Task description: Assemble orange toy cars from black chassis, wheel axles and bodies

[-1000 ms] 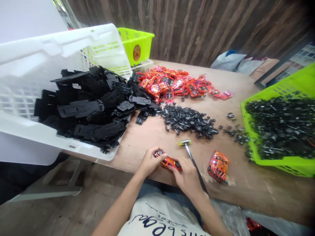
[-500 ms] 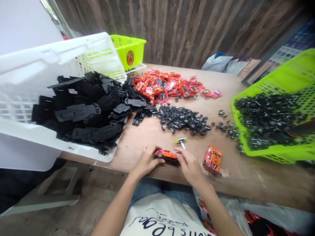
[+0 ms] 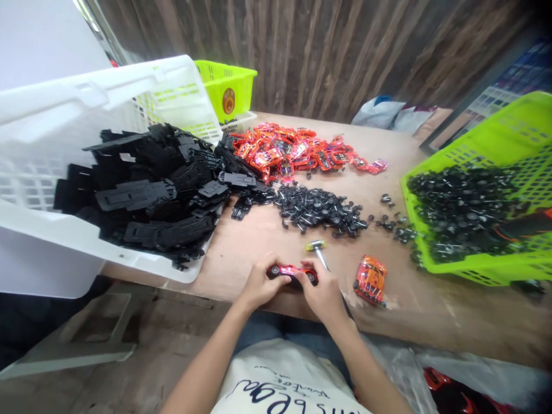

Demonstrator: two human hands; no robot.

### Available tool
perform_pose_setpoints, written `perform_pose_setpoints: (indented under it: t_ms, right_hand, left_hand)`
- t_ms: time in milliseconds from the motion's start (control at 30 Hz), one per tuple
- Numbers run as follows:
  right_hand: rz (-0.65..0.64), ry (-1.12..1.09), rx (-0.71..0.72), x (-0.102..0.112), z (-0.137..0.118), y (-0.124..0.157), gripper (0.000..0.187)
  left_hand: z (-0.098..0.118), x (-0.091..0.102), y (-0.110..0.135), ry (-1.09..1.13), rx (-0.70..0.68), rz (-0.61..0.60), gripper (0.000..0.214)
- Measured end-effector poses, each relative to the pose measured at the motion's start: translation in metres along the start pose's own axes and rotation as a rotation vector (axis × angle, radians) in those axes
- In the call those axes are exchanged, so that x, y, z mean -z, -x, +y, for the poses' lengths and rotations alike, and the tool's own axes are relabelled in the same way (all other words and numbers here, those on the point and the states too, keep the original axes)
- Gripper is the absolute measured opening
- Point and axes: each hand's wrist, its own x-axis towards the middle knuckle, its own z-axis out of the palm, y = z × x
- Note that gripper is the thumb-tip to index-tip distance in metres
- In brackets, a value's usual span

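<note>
A red toy car (image 3: 290, 270) with dark wheels is held sideways at the table's front edge. My left hand (image 3: 261, 282) closes on its left end, and my right hand (image 3: 319, 287) grips the right end, thumb near the wheel. Just beyond my right hand lies a small hammer (image 3: 316, 246) with a yellow-tipped head; its handle runs partly behind the hand. To the right, an orange toy car (image 3: 371, 280) rests on the table, apart from both hands.
A white crate (image 3: 190, 276) of black chassis plates (image 3: 138, 195) stands at left. Red car bodies (image 3: 297, 149) and wheel axles (image 3: 321, 210) lie heaped on the table (image 3: 241, 253). A green basket (image 3: 470, 276) of wheel axles is at right, another green basket (image 3: 241, 89) behind.
My right hand has moved in and now grips the car's right end, thumb by the wheel. The held car has turned, and its side looks redder.
</note>
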Motion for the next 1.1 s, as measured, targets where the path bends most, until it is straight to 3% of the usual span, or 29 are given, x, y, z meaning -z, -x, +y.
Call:
perform_pose_setpoints:
  t_ms: [100,167,300,467,600,700,833,900,967,1100]
  right_hand:
    - [0.137,0.228,0.058,-0.004,0.005,-0.011,0.046]
    - [0.144,0.309,0.074,-0.005,0.008,-0.016,0.053]
    - [0.071,0.408,-0.051,0.009,0.015,-0.004,0.047]
    - [-0.001,0.622,-0.250,0.038,0.030,0.040,0.037]
    - [0.019,0.245,-0.420,0.051,0.033,0.072,0.037]
    - [0.078,-0.024,-0.420,0.051,0.031,0.104,0.044]
    - [-0.062,-0.048,-0.425,0.042,0.029,0.138,0.050]
    - [-0.156,-0.009,-0.454,0.042,0.029,0.133,0.048]
    - [-0.171,0.035,-0.456,0.045,0.027,0.112,0.047]
    - [-0.034,0.066,-0.249,0.047,0.014,0.044,0.041]
  left_hand:
    - [0.012,-0.013,0.010,-0.014,0.027,0.109,0.014]
    - [0.016,-0.021,0.013,-0.020,0.065,0.175,0.015]
    - [0.008,-0.024,0.000,-0.004,0.189,0.135,0.017]
    - [-0.019,-0.007,-0.027,-0.134,0.216,0.122,0.021]
    - [-0.032,-0.008,-0.034,-0.062,0.288,0.121,0.019]
    - [-0.036,-0.012,-0.033,-0.049,0.282,0.143,0.019]
    - [-0.032,-0.008,-0.033,-0.127,0.247,0.132,0.016]
    - [-0.022,-0.002,-0.035,-0.204,0.181,0.102,0.016]
    - [-0.005,0.006,-0.036,-0.258,0.048,0.062,0.027]
    - [0.039,0.014,-0.035,-0.329,-0.269,-0.117,0.055]
